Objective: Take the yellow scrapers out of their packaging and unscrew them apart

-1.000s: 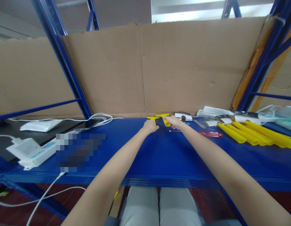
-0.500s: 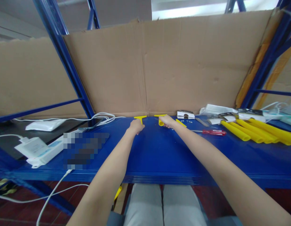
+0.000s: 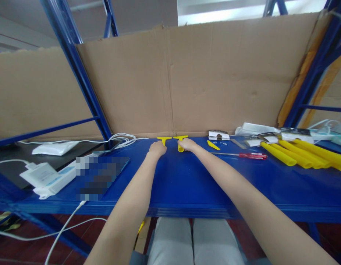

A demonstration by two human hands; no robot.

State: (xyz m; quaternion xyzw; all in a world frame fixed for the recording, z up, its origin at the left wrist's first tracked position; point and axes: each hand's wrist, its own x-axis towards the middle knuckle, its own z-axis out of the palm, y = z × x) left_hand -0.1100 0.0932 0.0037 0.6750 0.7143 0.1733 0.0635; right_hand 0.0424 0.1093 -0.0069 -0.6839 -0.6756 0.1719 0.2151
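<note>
Near the back of the blue shelf (image 3: 184, 184), my left hand (image 3: 157, 148) is closed around a yellow T-shaped piece (image 3: 164, 138), its flat head showing beyond the fingers. Just to the right, my right hand (image 3: 189, 144) grips a second yellow T-shaped piece (image 3: 181, 148), whose round open tube end faces me. The heads of both pieces lie side by side with a small gap, close to the cardboard. A small curved yellow piece (image 3: 213, 145) lies right of my right hand, beside a small white-and-black box (image 3: 219, 135).
A red-handled screwdriver (image 3: 252, 156) and several yellow tubes (image 3: 279, 154) lie at the right. On the left are a phone (image 3: 101, 178), a white power strip (image 3: 56, 183) and coiled white cable (image 3: 123, 140). Cardboard (image 3: 228, 73) stands along the back.
My right hand has moved left with its yellow T-shaped piece, close to the other one. The curved yellow piece and more of the screwdriver shaft now show. My left hand has shifted slightly left.
</note>
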